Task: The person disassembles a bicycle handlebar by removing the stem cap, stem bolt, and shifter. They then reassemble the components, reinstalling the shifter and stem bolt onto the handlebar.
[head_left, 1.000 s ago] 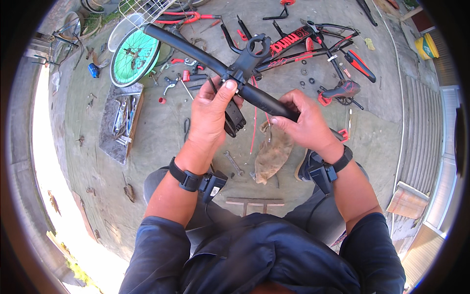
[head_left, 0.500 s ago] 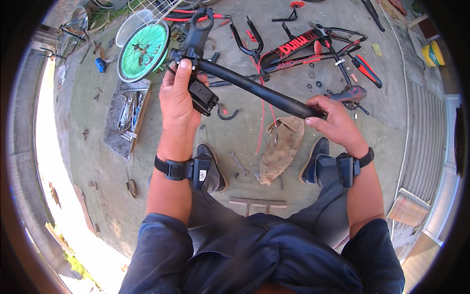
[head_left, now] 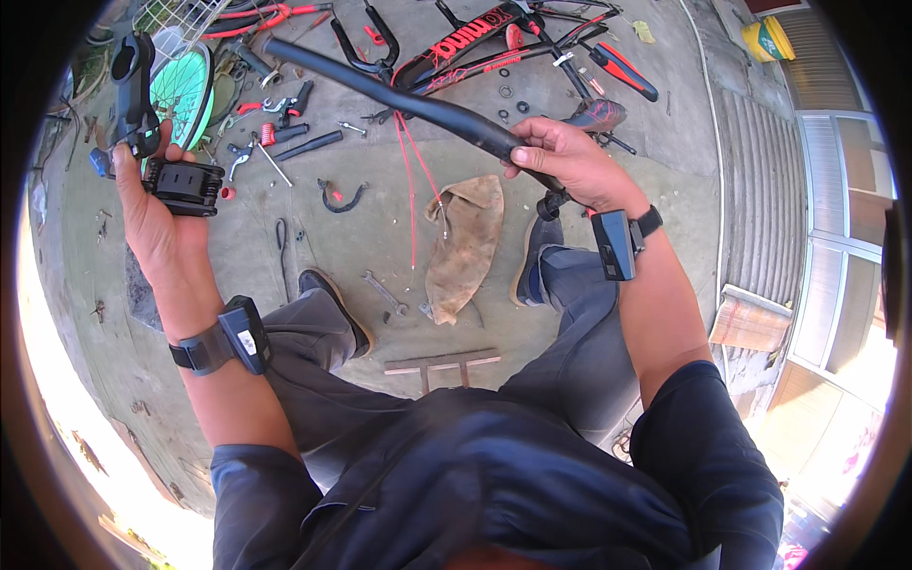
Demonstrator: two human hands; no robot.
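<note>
My left hand, at the left, is closed around a black handlebar stem whose round clamp points up. A black folding multi-tool rests against the same palm. On the right, my right hand pinches a black bicycle handlebar near one end. The bar slants up to the left, its far end well apart from the stem. A small black clamp sits at the bar's near end, below my fingers. Behind the bar lies a black bicycle frame with red lettering.
A fork, a green-centred wheel and a wire basket lie at the back. Brake levers and grips are scattered nearby. Between my feet are a brown cloth and a wrench. A yellow bucket stands far right.
The handlebar and stem, together before, are now apart. My left hand has moved left with the stem and multi-tool; my right hand has shifted up and left with the bar.
</note>
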